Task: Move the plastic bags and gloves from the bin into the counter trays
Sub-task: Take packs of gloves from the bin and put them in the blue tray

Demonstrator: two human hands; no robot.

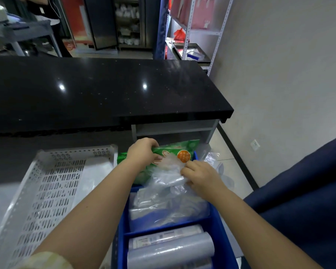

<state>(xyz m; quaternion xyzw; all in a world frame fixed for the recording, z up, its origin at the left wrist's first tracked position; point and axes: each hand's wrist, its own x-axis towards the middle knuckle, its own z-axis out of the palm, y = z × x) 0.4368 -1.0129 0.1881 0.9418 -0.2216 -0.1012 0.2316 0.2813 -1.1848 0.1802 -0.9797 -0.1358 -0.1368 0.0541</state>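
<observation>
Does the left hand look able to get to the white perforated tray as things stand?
Probably yes. The white perforated tray lies right beside the blue bin on the left hand side, nothing between; that hand grips the green packet, though.

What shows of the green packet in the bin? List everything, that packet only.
The green packet is a glossy, crinkled plastic pouch with a round orange label and pale printing on its front. It stands tilted at the far end of the blue bin, its lower part hidden. The left hand grips its upper left edge. Clear plastic lies bunched against its front, pinched by the right hand.
</observation>
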